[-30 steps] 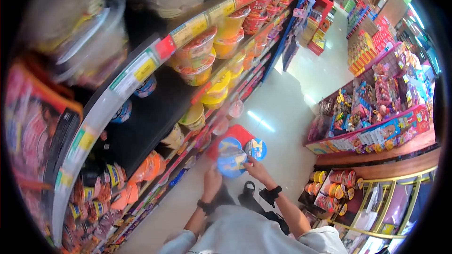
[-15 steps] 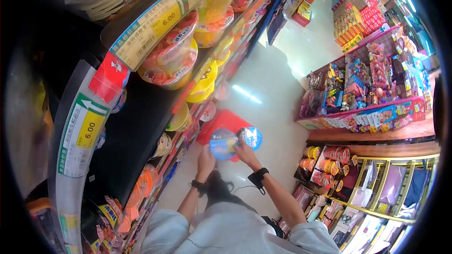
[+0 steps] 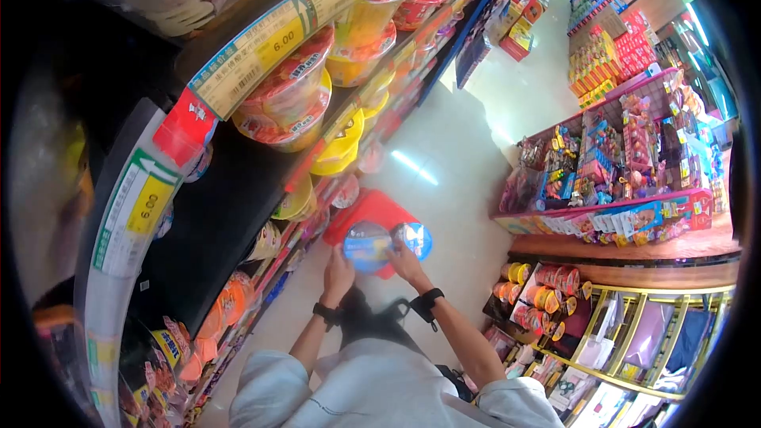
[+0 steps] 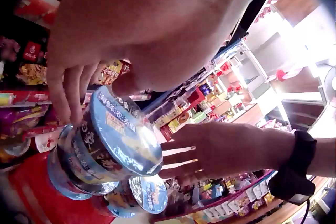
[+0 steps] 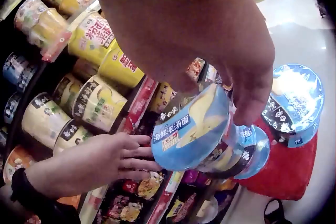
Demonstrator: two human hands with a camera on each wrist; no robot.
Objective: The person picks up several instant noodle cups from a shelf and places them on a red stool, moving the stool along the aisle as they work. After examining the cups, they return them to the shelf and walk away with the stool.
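Both hands hold a blue-lidded noodle bowl between them, low in front of the body. My left hand is at its left side and my right hand at its right, thumb and fingers about the rim. In the left wrist view its printed lid is tilted, with more blue bowls close below; whether they touch it cannot be told. Another blue bowl stands beside these at the red surface. Palms and parts of the fingers are hidden.
Shelves of noodle bowls run along the left, with a price-tagged edge near the head. A pink-edged bin of small goods and a yellow rack stand right of the pale floor.
The head view has shifted, bringing the left shelf edge nearer. The held bowl now covers a blue lid that showed behind it a second ago; both hands still hold it.
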